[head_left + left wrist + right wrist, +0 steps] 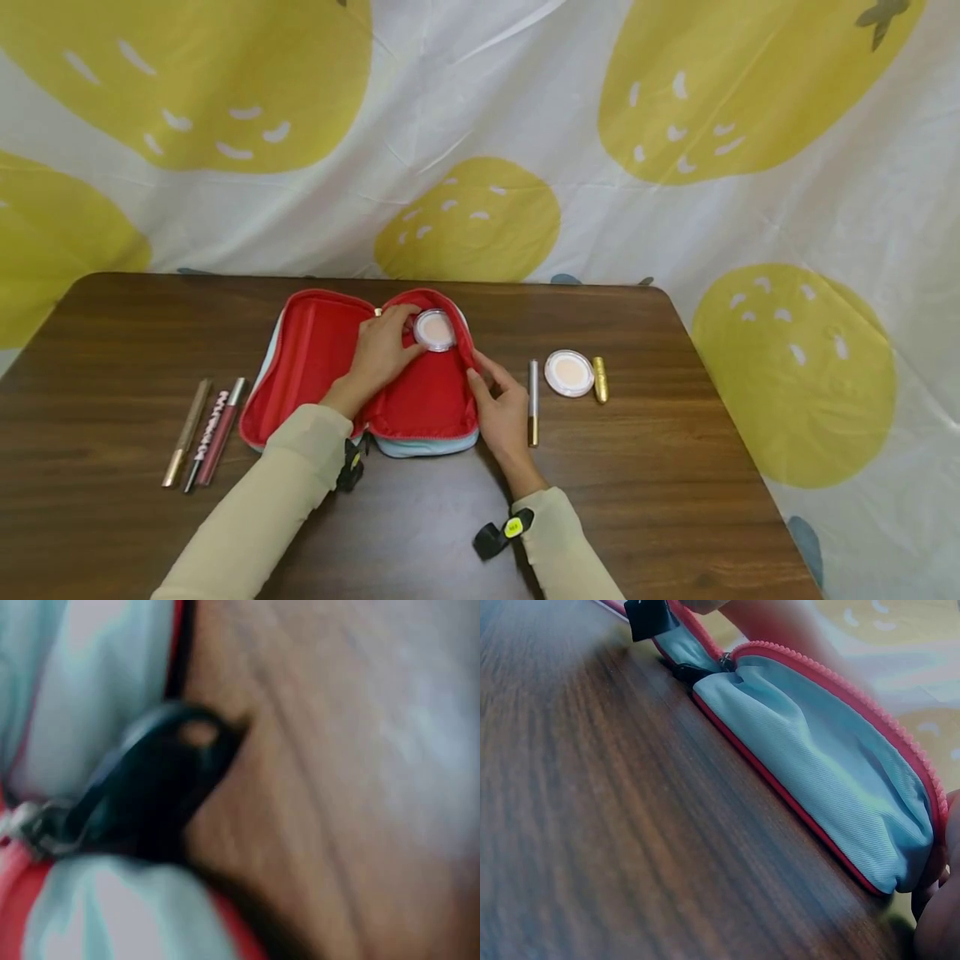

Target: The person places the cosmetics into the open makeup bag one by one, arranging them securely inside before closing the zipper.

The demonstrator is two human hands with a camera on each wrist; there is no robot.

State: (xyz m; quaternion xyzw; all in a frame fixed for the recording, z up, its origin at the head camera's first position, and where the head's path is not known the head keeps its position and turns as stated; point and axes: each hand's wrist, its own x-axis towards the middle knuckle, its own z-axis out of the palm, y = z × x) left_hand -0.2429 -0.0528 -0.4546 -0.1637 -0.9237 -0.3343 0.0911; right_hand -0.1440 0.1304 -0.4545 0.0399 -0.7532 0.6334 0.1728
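Note:
A pouch (300,367) lies unzipped and spread on the table, its lining red and its outside light blue. My left hand (380,354) reaches over the right half and pinches a round compact (435,330) with a clear rim and pale centre, thumb and fingers at its left edge. On the pouch's right side, my right hand (504,408) grips the red zipped edge between thumb and fingers. From the right wrist view, the pouch's blue side wall (810,750) stands wrinkled below the zipper. The left wrist view is blurred and shows a black tab (161,772) by the zipper.
Right of the pouch lie a slim silver-and-gold tube (533,402), a second round compact (569,372) and a short gold tube (601,380). To its left are a gold tube (187,432), a patterned tube (206,440) and a pink tube (222,431). A patterned cloth (480,125) hangs behind the table.

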